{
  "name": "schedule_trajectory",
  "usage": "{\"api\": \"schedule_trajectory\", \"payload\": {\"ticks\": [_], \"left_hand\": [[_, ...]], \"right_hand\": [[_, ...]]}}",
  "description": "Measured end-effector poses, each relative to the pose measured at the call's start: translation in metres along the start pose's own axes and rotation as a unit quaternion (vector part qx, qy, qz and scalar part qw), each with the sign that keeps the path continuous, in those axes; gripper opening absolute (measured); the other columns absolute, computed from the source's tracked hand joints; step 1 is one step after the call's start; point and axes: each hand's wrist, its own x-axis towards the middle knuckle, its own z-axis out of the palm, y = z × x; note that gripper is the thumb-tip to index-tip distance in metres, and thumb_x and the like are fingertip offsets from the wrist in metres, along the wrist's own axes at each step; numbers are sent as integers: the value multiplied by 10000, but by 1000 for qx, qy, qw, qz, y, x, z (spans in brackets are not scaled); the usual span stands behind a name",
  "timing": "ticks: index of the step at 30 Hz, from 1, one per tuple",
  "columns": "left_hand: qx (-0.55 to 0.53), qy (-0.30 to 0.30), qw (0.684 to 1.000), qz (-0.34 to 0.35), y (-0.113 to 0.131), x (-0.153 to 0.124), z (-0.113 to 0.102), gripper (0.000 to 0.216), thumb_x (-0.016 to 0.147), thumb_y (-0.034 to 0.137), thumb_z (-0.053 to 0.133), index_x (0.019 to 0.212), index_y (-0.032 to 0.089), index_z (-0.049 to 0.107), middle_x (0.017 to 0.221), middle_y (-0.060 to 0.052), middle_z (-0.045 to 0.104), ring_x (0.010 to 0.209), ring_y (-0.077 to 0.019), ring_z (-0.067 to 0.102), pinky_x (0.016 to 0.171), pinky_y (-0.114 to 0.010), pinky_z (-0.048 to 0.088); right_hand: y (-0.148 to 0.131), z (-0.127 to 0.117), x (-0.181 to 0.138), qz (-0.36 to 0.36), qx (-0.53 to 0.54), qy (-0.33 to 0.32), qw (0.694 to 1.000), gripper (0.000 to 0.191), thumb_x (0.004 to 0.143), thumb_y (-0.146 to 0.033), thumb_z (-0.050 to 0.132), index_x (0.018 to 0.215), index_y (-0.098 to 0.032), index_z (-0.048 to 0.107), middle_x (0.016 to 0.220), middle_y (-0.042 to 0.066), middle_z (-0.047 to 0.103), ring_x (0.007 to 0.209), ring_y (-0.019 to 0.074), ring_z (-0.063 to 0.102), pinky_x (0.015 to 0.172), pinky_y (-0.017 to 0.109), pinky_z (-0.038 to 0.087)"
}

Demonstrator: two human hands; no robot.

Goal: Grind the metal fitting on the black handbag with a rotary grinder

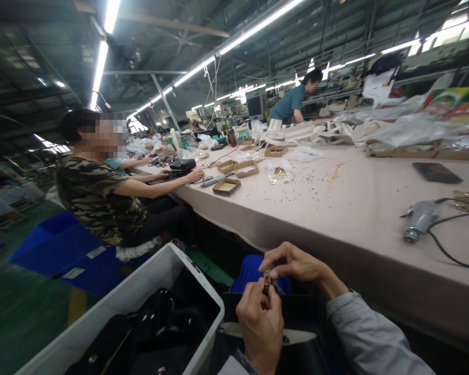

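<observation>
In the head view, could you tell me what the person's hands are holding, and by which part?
Both hands pinch a small gold-coloured metal piece: the right hand at its top, the left hand at its lower end.

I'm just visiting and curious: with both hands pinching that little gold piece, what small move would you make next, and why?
Probably keep the pinch and seat the gold piece squarely. The left hand grips it from below, the right hand from above, over the lap beside the white bin, away from the table, so letting go would likely drop it.
</observation>
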Motion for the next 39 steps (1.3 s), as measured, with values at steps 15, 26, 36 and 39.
{"api": "schedule_trajectory", "payload": {"ticks": [15, 26, 36, 39], "left_hand": [[-30, 47, 998, -18, 5, -7, 3, 213, 992, 143, 525, 1023, 115, 734, 701, -42, 620, 524, -136, 564, 543, -266, 459], [54, 106, 992, 46, -2, -10, 15, 147, 991, 87, 555, 1007, 118, 698, 737, -37, 614, 580, -159, 599, 529, -275, 421], [1, 56, 998, 11, -6, -11, 14, 218, 1020, 164, 534, 1061, 99, 738, 758, -62, 646, 592, -167, 609, 561, -278, 459], [-83, -17, 995, -57, -8, -6, 5, 280, 1038, 241, 520, 974, 147, 776, 713, -53, 665, 620, -171, 630, 611, -279, 473]], "right_hand": [[16, 6, 3, 7, 68, 2, 998, 408, 804, -433, 871, 1065, -123, 829, 893, 75, 721, 698, 139, 618, 696, 251, 520], [15, 12, 2, -26, 40, 7, 999, 312, 896, -366, 807, 1070, -106, 816, 917, 84, 706, 783, 155, 655, 759, 266, 541], [16, 14, -3, -39, 4, 49, 998, 276, 922, -346, 773, 1076, -119, 804, 926, 81, 722, 829, 173, 670, 776, 275, 541], [13, 15, -7, -43, -10, 65, 997, 284, 934, -360, 755, 1073, -117, 801, 915, 83, 725, 823, 177, 678, 778, 283, 543]]}}
